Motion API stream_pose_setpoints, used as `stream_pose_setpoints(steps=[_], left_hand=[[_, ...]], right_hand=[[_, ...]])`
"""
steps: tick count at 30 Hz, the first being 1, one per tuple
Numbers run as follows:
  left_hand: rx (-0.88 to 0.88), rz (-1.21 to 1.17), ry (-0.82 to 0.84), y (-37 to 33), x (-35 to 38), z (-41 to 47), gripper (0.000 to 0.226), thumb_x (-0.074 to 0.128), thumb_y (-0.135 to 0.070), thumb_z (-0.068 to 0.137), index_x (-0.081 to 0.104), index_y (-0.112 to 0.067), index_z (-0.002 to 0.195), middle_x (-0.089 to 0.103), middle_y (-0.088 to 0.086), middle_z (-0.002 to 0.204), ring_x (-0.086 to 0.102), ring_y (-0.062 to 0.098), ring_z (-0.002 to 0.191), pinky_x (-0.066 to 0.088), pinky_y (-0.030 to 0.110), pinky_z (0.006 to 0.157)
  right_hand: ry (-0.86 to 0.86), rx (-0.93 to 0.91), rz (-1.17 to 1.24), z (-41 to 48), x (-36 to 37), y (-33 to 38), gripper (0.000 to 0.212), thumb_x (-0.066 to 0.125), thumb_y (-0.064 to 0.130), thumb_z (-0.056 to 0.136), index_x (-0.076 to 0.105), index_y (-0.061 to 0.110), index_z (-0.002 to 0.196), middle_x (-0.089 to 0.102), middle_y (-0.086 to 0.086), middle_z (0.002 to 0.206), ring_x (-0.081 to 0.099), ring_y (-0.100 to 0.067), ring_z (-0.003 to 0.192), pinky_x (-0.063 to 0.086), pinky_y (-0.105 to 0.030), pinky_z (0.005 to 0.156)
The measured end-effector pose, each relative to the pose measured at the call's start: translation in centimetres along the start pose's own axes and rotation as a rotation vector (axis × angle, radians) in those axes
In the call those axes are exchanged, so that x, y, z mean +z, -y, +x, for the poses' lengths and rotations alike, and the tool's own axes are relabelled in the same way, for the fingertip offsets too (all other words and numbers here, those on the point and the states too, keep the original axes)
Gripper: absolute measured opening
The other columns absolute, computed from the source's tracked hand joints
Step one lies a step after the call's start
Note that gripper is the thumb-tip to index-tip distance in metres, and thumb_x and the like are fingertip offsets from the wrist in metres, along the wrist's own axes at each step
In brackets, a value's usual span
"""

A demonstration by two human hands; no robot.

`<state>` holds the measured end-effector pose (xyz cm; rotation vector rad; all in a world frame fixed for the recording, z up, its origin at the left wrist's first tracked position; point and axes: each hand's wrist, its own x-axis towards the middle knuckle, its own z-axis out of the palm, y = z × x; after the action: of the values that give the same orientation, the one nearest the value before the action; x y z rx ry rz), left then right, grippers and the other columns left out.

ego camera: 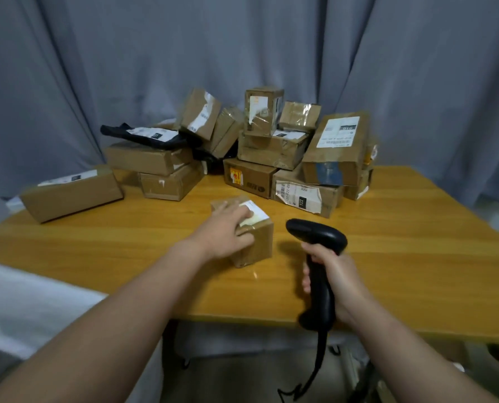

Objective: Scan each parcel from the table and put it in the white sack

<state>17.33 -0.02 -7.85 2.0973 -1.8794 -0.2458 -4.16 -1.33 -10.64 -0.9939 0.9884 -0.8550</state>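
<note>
Small cardboard parcel (260, 245) sits mid-front on the wooden table (402, 257), the left hand (223, 232) clasping its top, thumb against its side; the right hand (338, 283) grips a black barcode scanner (318, 234) just beside it.

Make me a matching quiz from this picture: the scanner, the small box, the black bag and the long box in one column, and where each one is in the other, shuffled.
Things:
1 scanner
2 small box
3 black bag
4 long box

Places:
a on the stacked boxes, back left
b held by the left hand
c held in the right hand
d at the table's left edge

Pairs: 1-c, 2-b, 3-a, 4-d.
</note>
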Motion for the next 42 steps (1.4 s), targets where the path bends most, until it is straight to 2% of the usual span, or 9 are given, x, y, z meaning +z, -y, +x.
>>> stream_pose_setpoints(steps=[6,12,17,23,26,29,33,36,42], left_hand=[[0.094,-0.095,0.039,-2.4,0.2,-7.0,0.051,0.052,-0.023,0.094,0.039,-0.031,0.143,0.018,-0.002,0.159,0.009,0.016,0.146,0.013,0.035,0.117],[-0.15,0.042,-0.024,-5.0,-0.1,-8.4,0.068,0.047,-0.071,0.083,0.035,-0.038,0.141,0.025,0.007,0.149,0.022,0.029,0.136,0.032,0.046,0.107],[-0.27,0.061,-0.159,-5.7,1.4,-7.8,0.061,0.062,-0.062,0.079,0.036,-0.03,0.125,0.044,0.012,0.124,0.046,0.028,0.113,0.049,0.041,0.092],[-0.343,-0.817,-0.139,-4.0,0.5,-9.0,0.039,0.06,-0.038,0.09,0.041,-0.015,0.115,0.065,0.008,0.106,0.063,0.017,0.086,0.053,0.031,0.073],[-0.313,-0.958,-0.141,-3.2,1.0,-9.8,0.036,0.06,-0.035,0.091,0.044,-0.019,0.119,0.067,0.01,0.109,0.065,0.016,0.09,0.051,0.031,0.08],[-0.257,-1.033,-0.201,-2.3,1.1,-10.4,0.038,0.061,-0.031,0.091,0.045,-0.022,0.124,0.064,0.004,0.11,0.063,0.009,0.089,0.046,0.019,0.069],[-0.217,-0.82,-0.354,-0.9,1.4,-10.4,0.042,0.068,-0.037,0.085,0.044,-0.034,0.119,0.042,0.004,0.13,0.051,0.019,0.115,0.052,0.024,0.079],[-0.146,-0.49,-0.271,-1.1,1.2,-10.2,0.045,0.072,-0.03,0.083,0.045,-0.026,0.119,0.034,0.003,0.129,0.04,0.019,0.119,0.048,0.025,0.088],[-0.119,0.153,-0.14,-4.5,-0.4,-6.7,0.068,0.061,-0.066,0.073,0.04,-0.026,0.124,0.039,0.008,0.141,0.029,0.031,0.133,0.017,0.053,0.115]], right_hand=[[-0.143,-0.124,-0.097,-3.6,-3.1,-2.1,0.018,0.068,0.017,0.086,0.059,0.007,0.075,0.052,-0.008,0.056,0.051,-0.021,0.045,0.044,-0.032,0.049],[-0.104,-0.222,-0.218,-4.4,-3.7,-2.9,0.021,0.066,0.014,0.088,0.059,0.006,0.07,0.05,-0.009,0.052,0.049,-0.019,0.041,0.044,-0.026,0.045],[-0.082,-0.254,-0.284,-4.4,-3.8,-3.2,0.025,0.065,0.013,0.089,0.057,0.006,0.066,0.049,-0.005,0.044,0.048,-0.016,0.037,0.044,-0.026,0.041],[-0.069,-0.274,-0.292,-4.0,-4.2,-3.6,0.024,0.064,0.013,0.089,0.059,0.006,0.067,0.049,-0.003,0.042,0.048,-0.016,0.037,0.045,-0.025,0.042],[-0.065,-0.282,-0.282,-4.0,-4.2,-3.5,0.023,0.064,0.012,0.089,0.059,0.008,0.067,0.049,-0.002,0.042,0.048,-0.016,0.036,0.045,-0.025,0.041],[-0.046,-0.292,-0.265,-4.0,-4.2,-3.5,0.021,0.064,0.011,0.089,0.059,0.008,0.068,0.048,-0.003,0.043,0.048,-0.016,0.037,0.044,-0.026,0.042],[-0.037,-0.293,-0.269,-4.0,-4.3,-3.6,0.021,0.064,0.012,0.089,0.059,0.008,0.069,0.05,-0.006,0.047,0.048,-0.017,0.039,0.045,-0.026,0.042],[-0.03,-0.292,-0.274,-4.0,-4.3,-3.5,0.019,0.064,0.012,0.089,0.06,0.008,0.071,0.05,-0.004,0.047,0.049,-0.016,0.04,0.045,-0.026,0.043],[-0.048,-0.302,-0.263,-3.8,-4.1,-3.9,0.017,0.064,0.013,0.089,0.062,0.006,0.074,0.05,-0.006,0.046,0.049,-0.017,0.04,0.045,-0.027,0.045]])
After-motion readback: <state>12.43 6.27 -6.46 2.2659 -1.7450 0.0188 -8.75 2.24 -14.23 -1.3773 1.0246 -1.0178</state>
